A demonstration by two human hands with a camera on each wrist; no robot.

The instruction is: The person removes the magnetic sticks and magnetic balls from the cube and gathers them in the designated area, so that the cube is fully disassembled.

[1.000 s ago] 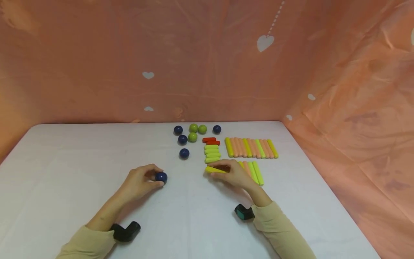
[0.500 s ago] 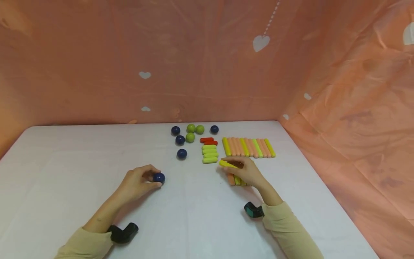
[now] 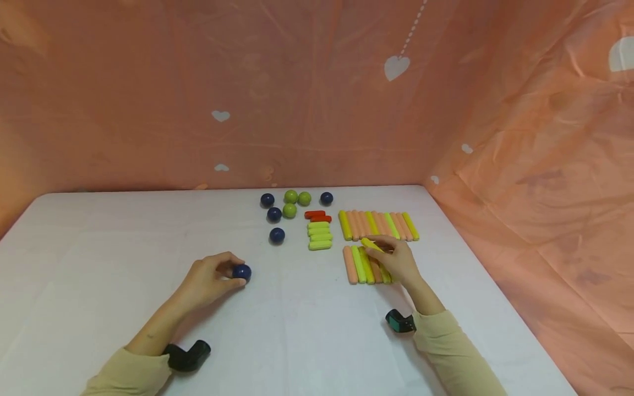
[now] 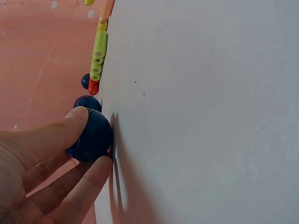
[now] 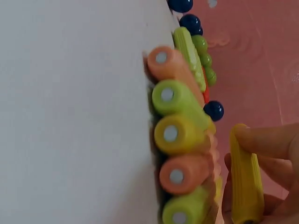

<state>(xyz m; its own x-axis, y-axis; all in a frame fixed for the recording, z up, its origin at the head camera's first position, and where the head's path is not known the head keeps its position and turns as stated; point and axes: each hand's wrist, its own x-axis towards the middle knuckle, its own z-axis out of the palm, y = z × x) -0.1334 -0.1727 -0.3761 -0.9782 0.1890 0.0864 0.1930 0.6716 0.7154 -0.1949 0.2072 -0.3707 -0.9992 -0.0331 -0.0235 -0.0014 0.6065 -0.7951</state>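
Note:
My left hand [image 3: 210, 281] holds a dark blue ball [image 3: 242, 273] between thumb and fingers, at or just above the white table. In the left wrist view, the thumb lies on one side of this ball [image 4: 96, 137] and fingertips are on the other. My right hand [image 3: 403, 265] pinches a long yellow stick [image 3: 372, 245], tilted above a near row of peach, green and yellow sticks [image 3: 350, 265]. The hand covers that row's right part. From the right wrist, the held yellow stick [image 5: 245, 182] appears ridged, and the row's sticks [image 5: 170, 134] have round grey ends.
Behind the near row lies a longer row of sticks [image 3: 361, 225]. Short light green sticks [image 3: 320, 237] and two red ones [image 3: 315, 214] lie to its left. Several blue balls [image 3: 277, 236] and three green balls [image 3: 289, 210] are near the table's back edge, before an orange cloth [image 3: 317, 126].
My right hand has moved right with the yellow stick, from beside the short green sticks to above the near row, uncovering its left end. The left hand keeps hold of the blue ball, nearly still.

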